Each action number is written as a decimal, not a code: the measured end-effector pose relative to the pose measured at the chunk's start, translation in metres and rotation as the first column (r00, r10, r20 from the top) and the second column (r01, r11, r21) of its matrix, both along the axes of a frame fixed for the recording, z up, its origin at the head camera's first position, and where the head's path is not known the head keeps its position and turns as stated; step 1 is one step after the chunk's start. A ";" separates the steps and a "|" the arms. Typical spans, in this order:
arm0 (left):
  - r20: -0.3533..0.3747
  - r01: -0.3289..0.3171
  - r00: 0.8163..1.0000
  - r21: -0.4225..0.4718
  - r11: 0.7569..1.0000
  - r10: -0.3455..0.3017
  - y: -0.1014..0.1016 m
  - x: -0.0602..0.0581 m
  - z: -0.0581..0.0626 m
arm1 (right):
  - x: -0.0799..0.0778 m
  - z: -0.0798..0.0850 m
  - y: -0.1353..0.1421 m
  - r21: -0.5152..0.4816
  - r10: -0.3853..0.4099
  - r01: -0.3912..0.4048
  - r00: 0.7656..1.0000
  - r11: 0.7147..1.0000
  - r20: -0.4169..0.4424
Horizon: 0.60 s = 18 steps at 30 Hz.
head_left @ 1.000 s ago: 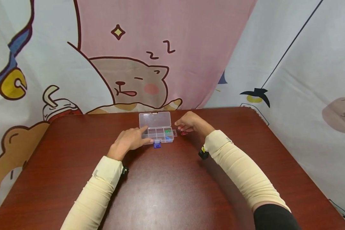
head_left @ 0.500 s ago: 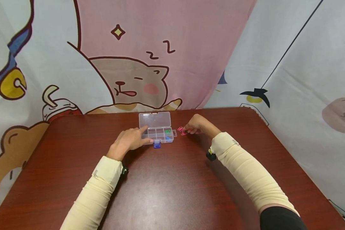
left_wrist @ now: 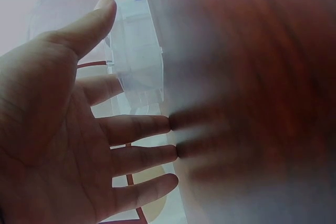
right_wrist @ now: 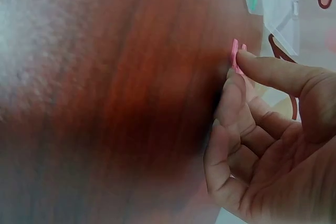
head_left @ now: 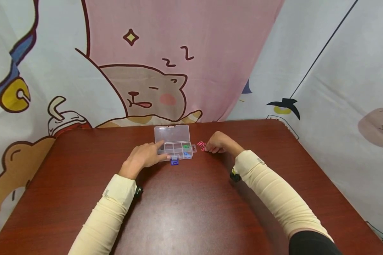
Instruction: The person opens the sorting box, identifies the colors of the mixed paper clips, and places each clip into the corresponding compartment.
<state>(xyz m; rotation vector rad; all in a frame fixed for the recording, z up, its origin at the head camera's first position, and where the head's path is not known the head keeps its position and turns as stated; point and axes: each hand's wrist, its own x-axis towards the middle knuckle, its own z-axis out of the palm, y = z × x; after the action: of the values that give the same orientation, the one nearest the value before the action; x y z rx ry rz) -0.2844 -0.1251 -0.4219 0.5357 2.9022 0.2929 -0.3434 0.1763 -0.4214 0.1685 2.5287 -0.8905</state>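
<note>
A clear plastic compartment box [head_left: 168, 150] lies on the table with its lid [head_left: 172, 134] raised at the back. My left hand [head_left: 142, 154] rests at the box's left end, fingers straight, thumb along the front edge and index finger toward the lid hinge. Green paper clips [head_left: 186, 146] lie in a rear right compartment, and blue ones [head_left: 187, 154] in the front right one. Right of the box, several pink paper clips [head_left: 200, 143] lie loose. My right hand [head_left: 219, 143] is beside them, thumb and index finger pinching a pink paper clip [right_wrist: 234, 51].
A blue latch [head_left: 174, 162] hangs off the box's front, and a clear hanging tab [head_left: 194, 148] sticks out on its right. The brown table [head_left: 178, 205] ends at a cartoon-printed cloth [head_left: 166, 95] close behind the box.
My right hand first drew right from over the pink paper clips, uncovering them, then came slightly nearer me, fingertips at the nearest clip. The left hand and box stayed put.
</note>
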 end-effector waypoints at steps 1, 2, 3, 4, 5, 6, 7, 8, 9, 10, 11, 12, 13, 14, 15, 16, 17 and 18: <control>0.000 0.001 1.000 -0.001 1.000 -0.001 0.000 0.000 0.000 | 0.001 -0.001 0.000 0.001 0.006 -0.006 1.000 1.000 -0.007; -0.001 0.002 1.000 -0.002 1.000 -0.002 0.000 0.000 0.001 | 0.001 -0.002 -0.001 0.007 0.016 -0.016 1.000 1.000 -0.016; -0.002 0.004 1.000 -0.002 1.000 -0.004 0.001 0.000 0.001 | 0.002 -0.002 -0.002 0.012 0.025 -0.025 0.999 1.000 -0.026; -0.003 0.006 1.000 -0.003 1.000 -0.006 0.001 0.000 0.001 | 0.002 -0.003 -0.002 0.022 0.034 -0.033 0.999 0.999 -0.038; -0.006 0.007 1.000 -0.002 1.000 -0.007 0.001 0.000 0.001 | 0.002 -0.003 -0.003 0.031 0.038 -0.037 0.998 0.999 -0.046; -0.007 0.007 1.000 0.000 1.000 -0.007 0.001 0.000 0.001 | 0.002 -0.002 -0.004 0.045 0.043 -0.040 0.998 0.998 -0.055; -0.009 0.007 1.000 0.000 1.000 -0.007 0.000 -0.001 0.002 | 0.001 -0.002 -0.005 0.056 0.046 -0.043 0.997 0.997 -0.062; -0.010 0.007 1.000 0.000 1.000 -0.007 0.000 -0.001 0.002 | 0.001 -0.002 -0.005 0.069 0.050 -0.045 0.996 0.997 -0.067; -0.012 0.008 1.000 0.001 1.000 -0.008 0.000 -0.001 0.002 | 0.000 -0.002 -0.006 0.079 0.053 -0.047 0.996 0.996 -0.071; -0.009 0.006 1.000 0.003 1.000 -0.006 0.000 -0.001 0.001 | 0.000 -0.003 -0.006 0.090 0.057 -0.050 0.996 0.995 -0.073; -0.006 0.003 1.000 0.005 1.000 -0.003 0.000 0.000 0.001 | 0.000 -0.003 -0.006 0.101 0.059 -0.051 0.995 0.994 -0.075; -0.002 0.003 1.000 0.007 1.000 -0.003 0.000 0.000 0.001 | -0.001 -0.003 -0.006 0.112 0.061 -0.052 0.995 0.992 -0.076; 0.001 0.002 1.000 0.008 1.000 -0.002 0.000 0.000 0.001 | -0.001 -0.003 -0.007 0.119 0.062 -0.052 0.995 0.991 -0.077; 0.002 0.002 1.000 0.009 1.000 -0.002 0.000 0.000 0.001 | -0.001 -0.003 -0.007 0.127 0.064 -0.054 0.995 0.990 -0.079; 0.006 0.000 1.000 0.011 1.000 0.000 0.000 0.000 0.001 | -0.001 -0.003 -0.008 0.135 0.071 -0.059 0.994 0.989 -0.082; 0.010 -0.002 1.000 0.012 1.000 0.002 0.000 0.001 0.001 | 0.000 -0.003 -0.009 0.142 0.075 -0.062 0.994 0.988 -0.086; 0.010 -0.002 1.000 0.013 1.000 0.002 0.000 0.001 0.001 | 0.000 -0.002 -0.009 0.146 0.077 -0.064 0.993 0.987 -0.089; 0.010 -0.001 1.000 0.012 1.000 0.001 0.000 0.001 0.001 | 0.000 -0.002 -0.010 0.149 0.079 -0.065 0.993 0.987 -0.090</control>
<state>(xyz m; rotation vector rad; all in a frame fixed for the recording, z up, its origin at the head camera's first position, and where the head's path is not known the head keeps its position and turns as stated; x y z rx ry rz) -0.2838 -0.1249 -0.4208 0.5330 2.8928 0.3122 -0.3430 0.1664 -0.4231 0.0803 2.6715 -0.7008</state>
